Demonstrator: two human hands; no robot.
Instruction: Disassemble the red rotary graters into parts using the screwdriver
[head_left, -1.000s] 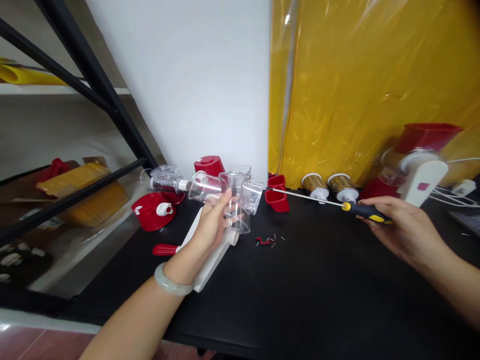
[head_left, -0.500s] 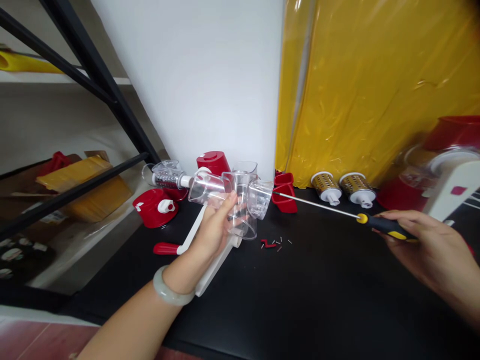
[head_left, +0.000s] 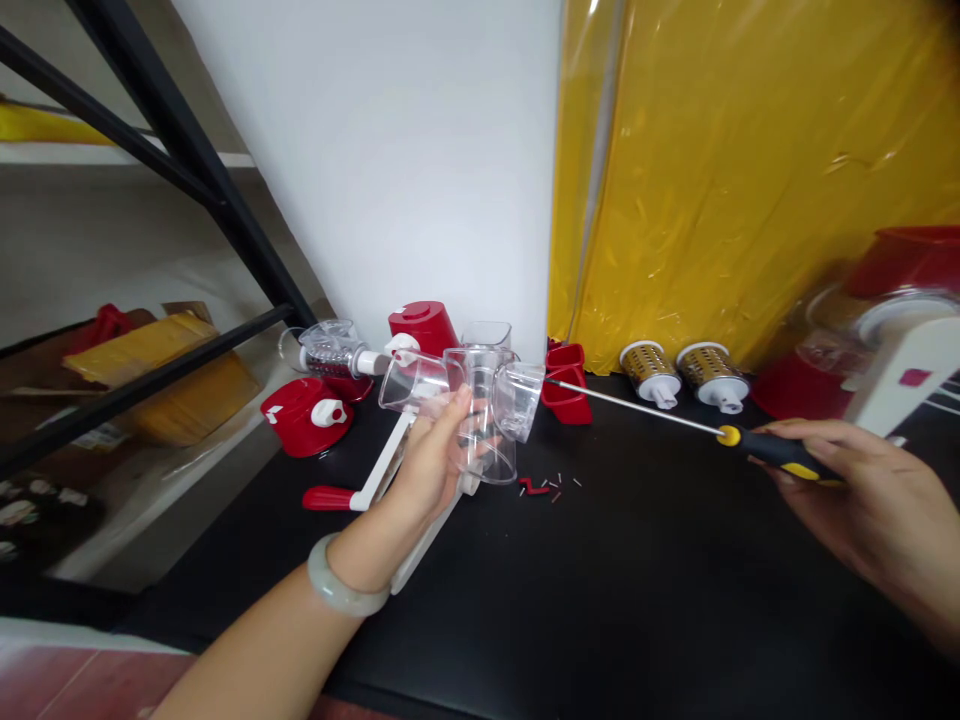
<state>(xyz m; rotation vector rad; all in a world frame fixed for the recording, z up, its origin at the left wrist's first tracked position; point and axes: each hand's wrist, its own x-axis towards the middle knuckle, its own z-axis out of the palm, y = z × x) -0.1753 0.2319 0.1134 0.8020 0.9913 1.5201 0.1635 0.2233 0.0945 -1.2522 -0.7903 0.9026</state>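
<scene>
Wrapped around the middle of a clear housing (head_left: 486,375), over the tabletop (head_left: 637,600): the left grip (head_left: 431,455), with thumb on the near side and fingers visible through the plastic. Well apart to the right, the right grip (head_left: 862,480), folded around the rear of a screwdriver (head_left: 637,405); tip at the housing's right rim, contact impossible to tell. Between both grips and the front edge, a broad run of smooth black surface, interrupted only by a small bent red piece (head_left: 534,487) and loose screws (head_left: 577,483) just below the housing. Tighter on the left: under the left forearm, a long white bar (head_left: 427,552); beside it, a red handle (head_left: 328,498) on a white crank. Near the sloping left edge, a rounded glossy red base (head_left: 306,418); behind it, a see-through part around a metal drum. Behind the housing, another red base (head_left: 424,325), close to a flat white panel (head_left: 412,170). Past the screwdriver tip, open red cups (head_left: 568,400); farther right, two perforated metal drums (head_left: 712,375) with white plastic ends, against creased, shiny yellow sheeting (head_left: 735,180). At the far right, a blurred red-and-white machine (head_left: 911,370); at the far left, black metal shelving (head_left: 225,205).
</scene>
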